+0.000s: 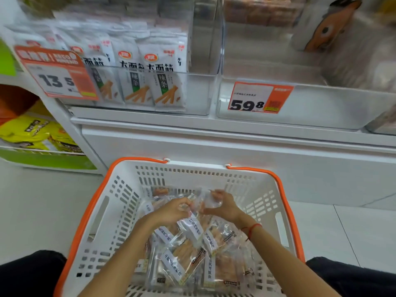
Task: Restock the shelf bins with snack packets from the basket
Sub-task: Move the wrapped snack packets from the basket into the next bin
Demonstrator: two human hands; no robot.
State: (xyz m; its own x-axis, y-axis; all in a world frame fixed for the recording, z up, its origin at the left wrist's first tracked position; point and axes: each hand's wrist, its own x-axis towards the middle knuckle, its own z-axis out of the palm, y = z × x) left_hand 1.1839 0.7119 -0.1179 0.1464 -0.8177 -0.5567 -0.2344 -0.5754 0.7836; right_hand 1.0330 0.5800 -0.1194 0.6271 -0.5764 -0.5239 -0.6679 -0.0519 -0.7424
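While both hands reach into the white slotted plastic basket with orange handles (120, 202) on the floor, the left hand (171, 212) curls its fingers in a closed grip on a clear snack packet (192, 227) atop the pile of clear packets with white labels (192, 256). The right hand (222, 205) pinches another clear packet (209, 199) between thumb and fingers. Above, the clear plastic shelf bin with the orange 59.8 price tag (321, 108) holds little; the neighbouring clear bin (197, 95) holds upright white packets (165, 80).
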